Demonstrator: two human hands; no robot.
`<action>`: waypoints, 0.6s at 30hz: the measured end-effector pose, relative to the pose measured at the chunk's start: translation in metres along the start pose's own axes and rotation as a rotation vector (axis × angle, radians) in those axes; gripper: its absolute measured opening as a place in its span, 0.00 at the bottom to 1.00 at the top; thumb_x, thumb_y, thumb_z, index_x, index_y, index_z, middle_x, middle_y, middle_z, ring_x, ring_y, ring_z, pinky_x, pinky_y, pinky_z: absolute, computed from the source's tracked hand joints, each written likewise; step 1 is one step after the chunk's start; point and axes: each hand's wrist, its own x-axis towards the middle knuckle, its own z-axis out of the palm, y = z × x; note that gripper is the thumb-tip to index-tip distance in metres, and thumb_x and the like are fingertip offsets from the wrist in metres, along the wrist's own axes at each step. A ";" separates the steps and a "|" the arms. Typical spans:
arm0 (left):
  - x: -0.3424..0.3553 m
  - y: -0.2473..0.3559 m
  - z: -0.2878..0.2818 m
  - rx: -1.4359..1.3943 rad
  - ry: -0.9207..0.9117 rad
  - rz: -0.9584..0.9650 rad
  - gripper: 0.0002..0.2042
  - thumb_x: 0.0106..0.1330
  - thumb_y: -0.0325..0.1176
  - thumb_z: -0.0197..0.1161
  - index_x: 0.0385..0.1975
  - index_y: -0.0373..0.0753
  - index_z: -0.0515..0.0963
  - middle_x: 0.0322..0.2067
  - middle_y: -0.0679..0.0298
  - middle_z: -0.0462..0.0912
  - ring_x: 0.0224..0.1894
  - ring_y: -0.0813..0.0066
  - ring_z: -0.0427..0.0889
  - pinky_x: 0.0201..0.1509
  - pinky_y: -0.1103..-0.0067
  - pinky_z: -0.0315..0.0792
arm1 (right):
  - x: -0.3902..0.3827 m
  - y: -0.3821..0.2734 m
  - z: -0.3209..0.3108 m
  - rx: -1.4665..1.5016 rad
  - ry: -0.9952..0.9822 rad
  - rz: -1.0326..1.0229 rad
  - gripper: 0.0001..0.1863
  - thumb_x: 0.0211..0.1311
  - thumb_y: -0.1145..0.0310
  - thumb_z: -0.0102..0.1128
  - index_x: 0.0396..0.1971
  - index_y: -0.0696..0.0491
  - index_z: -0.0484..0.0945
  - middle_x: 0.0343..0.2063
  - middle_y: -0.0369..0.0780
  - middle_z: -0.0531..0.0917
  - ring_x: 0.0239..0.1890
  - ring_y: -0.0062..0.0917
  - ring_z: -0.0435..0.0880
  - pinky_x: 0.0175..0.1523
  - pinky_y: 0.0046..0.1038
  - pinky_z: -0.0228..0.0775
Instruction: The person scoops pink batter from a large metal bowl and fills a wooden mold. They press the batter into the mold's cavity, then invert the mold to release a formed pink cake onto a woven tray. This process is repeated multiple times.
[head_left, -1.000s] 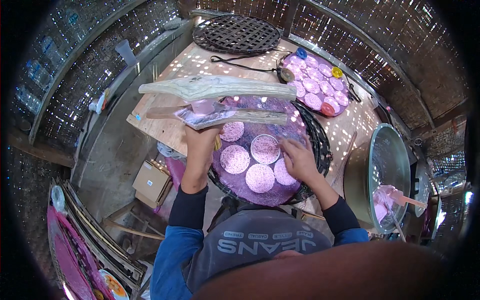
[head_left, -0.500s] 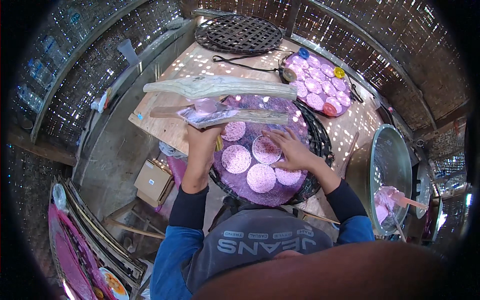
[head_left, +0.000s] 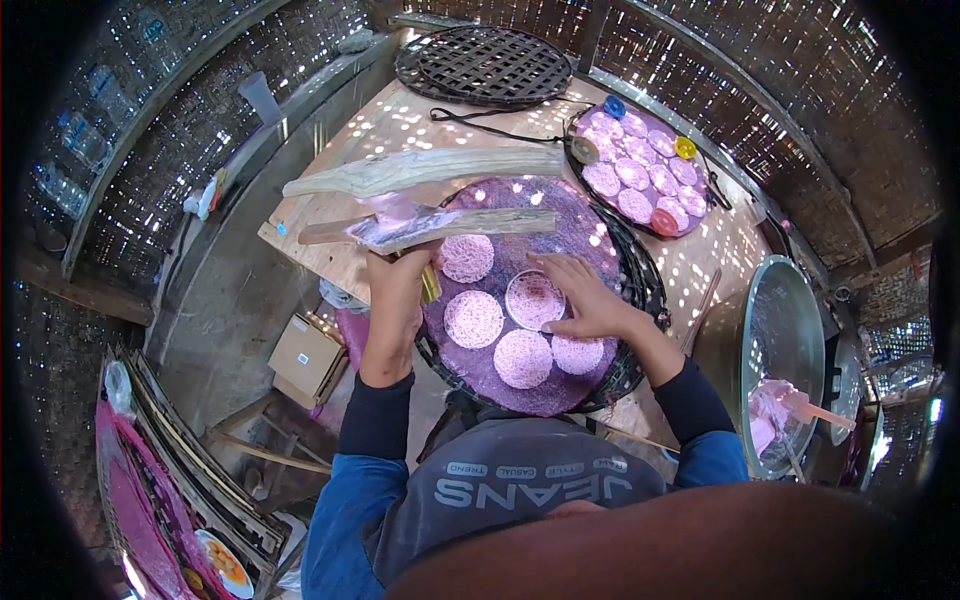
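Observation:
My left hand (head_left: pixel 393 290) is closed around a wooden hand press, just below its lower beam (head_left: pixel 490 225). Pink dough (head_left: pixel 391 212) stretches between that beam and the upper beam (head_left: pixel 430 170). Under the press, beside my fingers, a brass-coloured cylinder (head_left: pixel 430 284) partly shows. Spread fingers of my right hand (head_left: pixel 592 297) lie along the right side of a thin ring mould (head_left: pixel 512 318), which surrounds a pink noodle disc (head_left: pixel 534 298). Other lacy pink discs (head_left: pixel 473 319) lie around it on a purple cloth-covered round tray (head_left: pixel 475 375).
A second round tray (head_left: pixel 655 150) at the far right holds several pink discs and coloured lids. Stacked woven black trays (head_left: pixel 485 65) sit at the back. On the right stands a large metal basin (head_left: pixel 745 330) with pink dough and a spatula. Cardboard boxes (head_left: pixel 307 360) are at left.
The press has shifted left, and the pink dough between its beams looks more stretched. My right hand has moved slightly to the right, still beside the ring mould.

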 end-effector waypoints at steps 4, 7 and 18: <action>0.003 -0.006 0.003 0.012 0.011 0.034 0.06 0.53 0.27 0.62 0.29 0.36 0.74 0.18 0.67 0.73 0.18 0.81 0.71 0.18 0.85 0.63 | 0.002 0.002 0.007 -0.014 -0.005 -0.011 0.49 0.42 0.56 0.64 0.64 0.50 0.46 0.61 0.46 0.56 0.63 0.41 0.54 0.66 0.47 0.40; 0.005 -0.009 0.003 0.020 0.015 0.022 0.05 0.53 0.26 0.61 0.28 0.36 0.74 0.18 0.67 0.73 0.17 0.81 0.71 0.18 0.85 0.63 | 0.003 0.004 0.010 -0.002 0.031 0.029 0.49 0.42 0.56 0.64 0.64 0.50 0.47 0.61 0.47 0.56 0.63 0.41 0.54 0.66 0.47 0.40; 0.005 -0.005 0.002 0.001 0.002 0.029 0.07 0.52 0.22 0.53 0.31 0.33 0.73 0.22 0.64 0.74 0.19 0.79 0.72 0.20 0.84 0.65 | 0.003 0.003 0.002 0.006 -0.047 -0.035 0.48 0.40 0.57 0.64 0.63 0.51 0.49 0.60 0.48 0.58 0.62 0.41 0.56 0.65 0.47 0.41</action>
